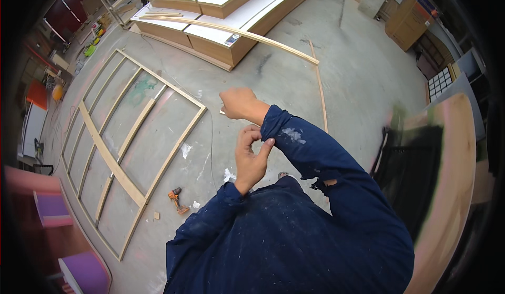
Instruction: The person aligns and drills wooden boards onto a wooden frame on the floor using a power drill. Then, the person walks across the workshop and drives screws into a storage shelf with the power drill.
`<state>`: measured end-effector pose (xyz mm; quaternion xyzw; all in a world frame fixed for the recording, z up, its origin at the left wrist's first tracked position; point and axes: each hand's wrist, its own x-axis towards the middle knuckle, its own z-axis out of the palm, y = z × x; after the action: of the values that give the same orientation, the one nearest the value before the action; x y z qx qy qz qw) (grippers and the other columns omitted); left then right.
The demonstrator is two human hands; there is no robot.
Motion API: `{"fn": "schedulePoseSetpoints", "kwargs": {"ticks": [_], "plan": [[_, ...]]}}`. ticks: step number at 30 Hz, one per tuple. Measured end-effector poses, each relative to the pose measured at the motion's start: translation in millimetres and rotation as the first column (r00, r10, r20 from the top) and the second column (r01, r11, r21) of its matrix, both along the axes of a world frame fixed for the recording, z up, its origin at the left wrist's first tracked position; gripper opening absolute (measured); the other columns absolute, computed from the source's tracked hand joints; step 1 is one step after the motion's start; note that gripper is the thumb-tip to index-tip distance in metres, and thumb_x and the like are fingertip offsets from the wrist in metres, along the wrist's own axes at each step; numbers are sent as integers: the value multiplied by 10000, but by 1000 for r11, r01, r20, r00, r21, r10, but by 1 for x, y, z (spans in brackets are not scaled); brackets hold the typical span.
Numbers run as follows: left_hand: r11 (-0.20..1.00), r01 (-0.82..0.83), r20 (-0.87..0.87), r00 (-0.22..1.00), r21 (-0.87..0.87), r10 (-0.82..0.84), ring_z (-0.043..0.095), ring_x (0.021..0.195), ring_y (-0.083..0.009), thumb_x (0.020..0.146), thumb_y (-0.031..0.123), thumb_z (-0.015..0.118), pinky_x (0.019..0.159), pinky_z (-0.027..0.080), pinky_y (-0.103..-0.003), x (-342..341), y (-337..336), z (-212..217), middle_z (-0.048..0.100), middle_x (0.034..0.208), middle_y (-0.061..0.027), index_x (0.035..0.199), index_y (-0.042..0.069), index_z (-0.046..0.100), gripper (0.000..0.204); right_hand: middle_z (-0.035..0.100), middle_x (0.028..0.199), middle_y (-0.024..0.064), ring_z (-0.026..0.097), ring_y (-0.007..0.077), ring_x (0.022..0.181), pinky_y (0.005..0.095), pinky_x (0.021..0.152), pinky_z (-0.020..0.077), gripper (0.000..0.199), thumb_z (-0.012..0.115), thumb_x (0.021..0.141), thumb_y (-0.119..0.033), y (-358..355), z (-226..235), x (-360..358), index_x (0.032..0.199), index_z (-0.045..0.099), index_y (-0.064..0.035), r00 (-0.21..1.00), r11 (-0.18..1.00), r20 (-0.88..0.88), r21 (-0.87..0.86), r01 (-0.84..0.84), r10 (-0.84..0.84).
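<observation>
My left hand [250, 160] pinches the rolled cuff of the dark blue right sleeve [310, 141] between thumb and fingers. Bent across in front of me, my right arm ends in my right hand [242, 103], closed in a fist. A small pale bit shows at the fist's lower edge; what it is I cannot make out. White smears mark the sleeve, and it is torn near the elbow. Beyond and left of both hands, a wooden frame [173, 97] with several slats lies on the concrete floor, a wide board [108, 154] slanting across it.
An orange and black cordless drill [178, 200] lies beside the frame, near a small wood block [157, 215]. Long white-topped boxes [210, 47] are stacked ahead, with a long wooden strip [263, 40] jutting off them. A curved wooden panel [452, 189] stands close on my right.
</observation>
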<state>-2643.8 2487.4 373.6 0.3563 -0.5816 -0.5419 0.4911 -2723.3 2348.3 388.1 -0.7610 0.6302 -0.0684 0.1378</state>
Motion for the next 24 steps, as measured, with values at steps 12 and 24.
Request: {"fn": "schedulePoseSetpoints", "kwargs": {"ticks": [12, 24], "plan": [[791, -491, 129, 815, -363, 565, 312, 484, -47, 702, -11, 597, 428, 248, -243, -23, -48, 25, 322, 511, 25, 635, 40, 375, 237, 617, 687, 150, 621, 303, 647, 388, 597, 490, 119, 625, 781, -156, -23, 55, -34, 794, 632, -38, 832, 644, 537, -688, 335, 140], [852, 332, -618, 786, 404, -13, 421, 457, -47, 887, 133, 586, 467, 327, -212, -49, 2, 102, 519, 552, 17, 777, 50, 603, 139, 532, 847, 98, 520, 143, 743, 241, 702, 457, 217, 461, 953, -139, 34, 203, -70, 1061, 460, 50, 475, -97, 419, -662, 743, 774]]}}
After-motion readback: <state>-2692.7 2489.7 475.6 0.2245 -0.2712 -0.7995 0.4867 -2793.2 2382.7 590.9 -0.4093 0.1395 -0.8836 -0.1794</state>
